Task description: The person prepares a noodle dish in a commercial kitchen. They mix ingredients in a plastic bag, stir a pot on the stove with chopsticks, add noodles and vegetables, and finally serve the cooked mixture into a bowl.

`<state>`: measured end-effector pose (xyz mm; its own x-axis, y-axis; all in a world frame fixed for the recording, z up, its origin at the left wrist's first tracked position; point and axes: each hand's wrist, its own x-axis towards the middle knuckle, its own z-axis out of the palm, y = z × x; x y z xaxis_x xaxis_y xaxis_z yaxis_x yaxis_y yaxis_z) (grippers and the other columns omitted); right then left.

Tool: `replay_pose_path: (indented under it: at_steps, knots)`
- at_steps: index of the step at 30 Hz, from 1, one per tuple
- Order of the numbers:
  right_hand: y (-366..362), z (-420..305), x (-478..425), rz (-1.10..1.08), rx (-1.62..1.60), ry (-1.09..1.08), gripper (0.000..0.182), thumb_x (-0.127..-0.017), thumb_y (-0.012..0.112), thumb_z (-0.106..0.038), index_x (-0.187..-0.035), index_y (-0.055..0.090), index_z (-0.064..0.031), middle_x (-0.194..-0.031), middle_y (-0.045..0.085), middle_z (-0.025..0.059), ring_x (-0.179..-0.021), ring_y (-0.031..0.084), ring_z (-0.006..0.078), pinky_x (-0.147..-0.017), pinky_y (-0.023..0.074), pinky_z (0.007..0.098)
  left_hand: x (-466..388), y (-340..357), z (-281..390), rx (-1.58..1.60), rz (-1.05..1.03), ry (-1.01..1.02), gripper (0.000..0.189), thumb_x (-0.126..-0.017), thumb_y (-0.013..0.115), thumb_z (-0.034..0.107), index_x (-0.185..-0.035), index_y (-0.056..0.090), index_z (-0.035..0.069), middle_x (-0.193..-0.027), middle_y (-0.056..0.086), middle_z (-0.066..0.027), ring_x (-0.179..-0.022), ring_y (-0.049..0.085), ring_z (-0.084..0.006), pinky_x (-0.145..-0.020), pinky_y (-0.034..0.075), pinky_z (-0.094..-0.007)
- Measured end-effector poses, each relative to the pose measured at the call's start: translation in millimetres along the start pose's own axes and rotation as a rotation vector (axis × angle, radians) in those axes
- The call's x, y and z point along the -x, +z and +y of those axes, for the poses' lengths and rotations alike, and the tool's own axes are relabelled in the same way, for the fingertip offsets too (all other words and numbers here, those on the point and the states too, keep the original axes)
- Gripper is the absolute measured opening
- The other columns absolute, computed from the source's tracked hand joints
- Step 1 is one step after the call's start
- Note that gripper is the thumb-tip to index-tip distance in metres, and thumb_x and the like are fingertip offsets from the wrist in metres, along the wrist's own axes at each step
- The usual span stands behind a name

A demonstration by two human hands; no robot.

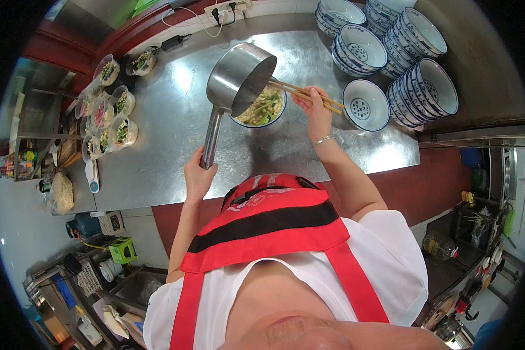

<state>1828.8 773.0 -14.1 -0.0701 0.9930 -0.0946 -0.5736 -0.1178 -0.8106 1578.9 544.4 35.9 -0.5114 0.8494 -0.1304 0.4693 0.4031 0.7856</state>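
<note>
My left hand [200, 174] grips the tubular handle of a deep stainless steel ladle pot [232, 76], which is tipped on its side. Its mouth leans over a blue-rimmed bowl [262, 125] of pale food topped with green vegetable pieces [269, 107]. In my right hand [313, 109] is a pair of wooden chopsticks [297, 90], their tips at the pot's mouth above the bowl. The pot hides the bowl's far left side. Close to the right of that hand stands a blue-and-white patterned bowl [366, 105] with nothing in it.
Stacks of patterned bowls [422, 92] crowd the right end of the steel table [170, 131]. Several clear tubs of food [121, 131] stand at the left, beside a white handheld device [92, 175]. A power adapter [173, 42] and cables lie along the back wall.
</note>
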Motion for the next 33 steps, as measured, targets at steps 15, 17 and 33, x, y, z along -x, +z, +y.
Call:
replay_pose_path:
  at_steps: [15,17,33]
  knots:
    - [-21,5,-3,-0.013,0.02,0.08,0.021,-0.096,0.051,-0.019,-0.103,0.053,0.0004,-0.098,0.064,0.016,-0.087,0.068,0.03,-0.081,0.0558,0.0416,3,-7,-1,-0.037,0.079,0.021,0.051,-0.07,0.061,0.004,-0.121,0.058,0.0,-0.071,0.054,-0.0035,-0.061,0.048,-0.0109,-0.06,0.042,-0.025]
    - [-27,11,-3,0.006,0.018,0.109,0.021,-0.096,0.051,-0.019,-0.103,0.054,-0.0001,-0.097,0.064,0.0157,-0.086,0.068,0.0296,-0.081,0.0559,0.0416,2,-8,-2,-0.003,0.057,-0.01,0.051,-0.07,0.06,0.004,-0.121,0.058,0.0,-0.07,0.053,-0.0028,-0.059,0.048,-0.0103,-0.057,0.042,-0.025]
    - [-13,23,10,-0.026,0.059,0.041,0.02,-0.096,0.053,-0.018,-0.103,0.055,0.0004,-0.098,0.063,0.0161,-0.084,0.068,0.0288,-0.076,0.0569,0.0386,7,-9,-11,0.015,0.059,-0.068,0.053,-0.07,0.061,0.005,-0.122,0.058,-0.001,-0.07,0.055,-0.002,-0.061,0.05,-0.0106,-0.059,0.043,-0.0269]
